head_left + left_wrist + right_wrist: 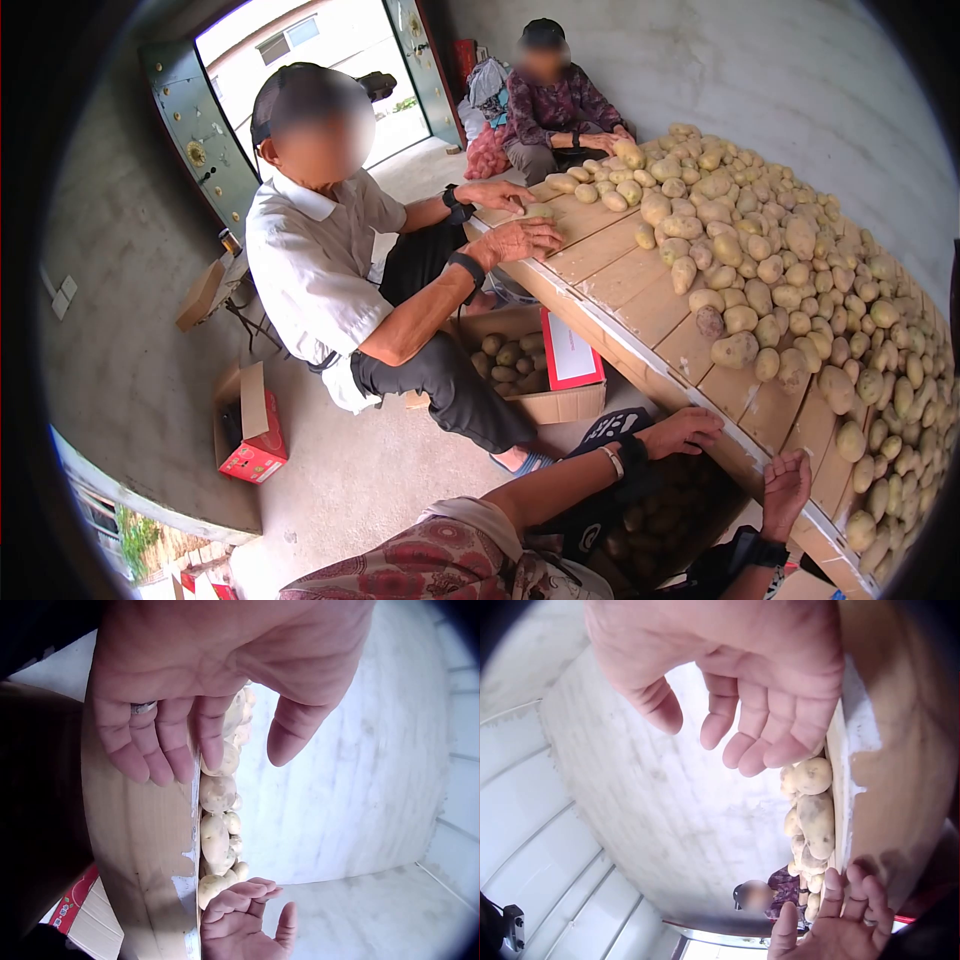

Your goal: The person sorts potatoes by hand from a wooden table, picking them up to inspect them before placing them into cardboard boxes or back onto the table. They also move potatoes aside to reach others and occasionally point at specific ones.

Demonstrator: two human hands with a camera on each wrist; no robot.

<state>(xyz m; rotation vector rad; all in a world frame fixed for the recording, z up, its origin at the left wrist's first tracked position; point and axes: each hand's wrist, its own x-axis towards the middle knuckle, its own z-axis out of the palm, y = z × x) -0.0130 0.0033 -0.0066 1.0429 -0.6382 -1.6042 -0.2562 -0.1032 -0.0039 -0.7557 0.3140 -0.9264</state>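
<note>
My left hand (683, 432) rests at the edge of the wooden table (655, 315), fingers loosely bent and holding nothing. In the left wrist view its fingers, one with a ring, hang over the edge board, the thumb held apart. My right hand (787, 488) is at the same edge, nearer the right, palm turned up. The right wrist view shows its fingers (754, 754) loosely curled around nothing. Many potatoes (735, 350) lie heaped on the table beyond both hands, the nearest ones just past the edge strip.
A person in a white shirt (310, 260) sits to the left, hands at the table edge by a potato. Another person (550, 110) sits at the far end, touching the pile. A cardboard box (560, 405) of potatoes stands below, and a darker box of potatoes (660, 520) sits under my arms.
</note>
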